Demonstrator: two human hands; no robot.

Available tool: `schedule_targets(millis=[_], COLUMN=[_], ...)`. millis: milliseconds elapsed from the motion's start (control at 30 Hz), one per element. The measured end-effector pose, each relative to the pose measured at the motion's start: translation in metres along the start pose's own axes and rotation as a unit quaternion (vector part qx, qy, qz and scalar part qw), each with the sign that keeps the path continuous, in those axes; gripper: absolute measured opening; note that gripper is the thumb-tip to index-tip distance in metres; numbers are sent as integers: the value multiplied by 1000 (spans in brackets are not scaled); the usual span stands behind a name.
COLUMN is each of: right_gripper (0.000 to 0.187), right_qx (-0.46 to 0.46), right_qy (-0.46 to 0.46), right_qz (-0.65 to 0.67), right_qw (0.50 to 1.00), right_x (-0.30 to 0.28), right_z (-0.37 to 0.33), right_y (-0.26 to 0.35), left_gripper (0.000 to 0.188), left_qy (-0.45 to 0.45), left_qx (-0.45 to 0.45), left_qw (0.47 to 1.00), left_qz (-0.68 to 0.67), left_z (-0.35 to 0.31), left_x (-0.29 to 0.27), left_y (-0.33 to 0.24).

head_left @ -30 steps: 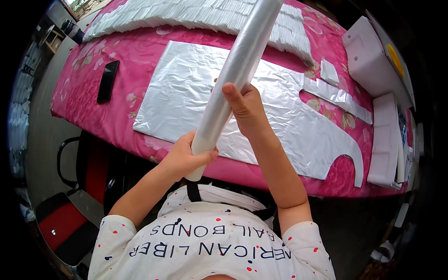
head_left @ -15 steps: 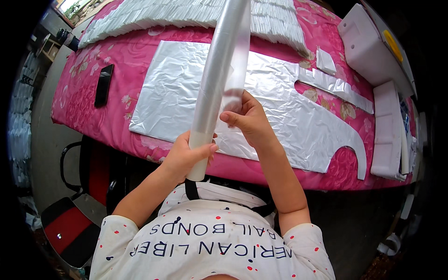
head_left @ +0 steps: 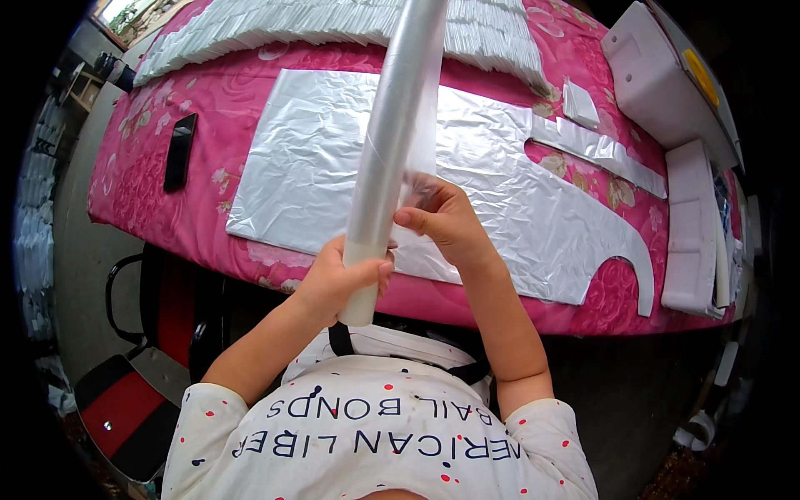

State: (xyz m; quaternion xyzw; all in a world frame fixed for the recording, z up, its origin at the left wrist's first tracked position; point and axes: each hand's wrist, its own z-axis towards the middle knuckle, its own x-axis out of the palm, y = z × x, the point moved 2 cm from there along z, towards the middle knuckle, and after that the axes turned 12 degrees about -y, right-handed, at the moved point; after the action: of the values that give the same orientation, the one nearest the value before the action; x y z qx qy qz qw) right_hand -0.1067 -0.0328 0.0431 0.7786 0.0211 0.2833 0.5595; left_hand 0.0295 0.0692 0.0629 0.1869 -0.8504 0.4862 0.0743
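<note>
My left hand [head_left: 354, 271] is wrapped round the lower end of a long roll of clear plastic film [head_left: 392, 125], which stands tilted in front of me and runs past the upper edge. To its right, my right hand [head_left: 446, 218] pinches the loose edge of the film between thumb and fingers; that edge hangs beside the roll. Beneath both hands a stack of thin white plastic aprons [head_left: 517, 200] lies flat on the table, neck loop and side strap toward the right. Part of the stack is hidden by the roll and my hands.
A pink flowered cloth covers the table [head_left: 137, 179]. A black phone [head_left: 180, 152] lies at left, rows of folded white packets [head_left: 292, 25] at the back, a small folded packet [head_left: 580, 104] at right. White foam boxes [head_left: 692, 225] line the right edge. A red-black chair [head_left: 125, 412] stands at lower left.
My right hand has moved slightly down, drawing the film's loose edge closer to the roll. The left hand keeps its hold, and the roll has shifted only a little.
</note>
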Motion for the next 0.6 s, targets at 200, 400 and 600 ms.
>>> schedule_targets(millis=[200, 400, 600], right_gripper=[36, 28, 45], right_qx=[18, -80, -77], right_qy=[102, 119, 168], right_qz=[102, 48, 32], right_qw=[989, 988, 982], right_x=[7, 11, 21], right_z=[-16, -29, -35], right_y=[19, 38, 33], left_gripper=[52, 80, 86], left_qy=[199, 217, 420], left_qx=[-24, -12, -172], left_qw=[978, 974, 871], left_qz=[-59, -61, -186], left_z=[-3, 1, 1], left_x=[6, 3, 2], left_y=[-8, -2, 18])
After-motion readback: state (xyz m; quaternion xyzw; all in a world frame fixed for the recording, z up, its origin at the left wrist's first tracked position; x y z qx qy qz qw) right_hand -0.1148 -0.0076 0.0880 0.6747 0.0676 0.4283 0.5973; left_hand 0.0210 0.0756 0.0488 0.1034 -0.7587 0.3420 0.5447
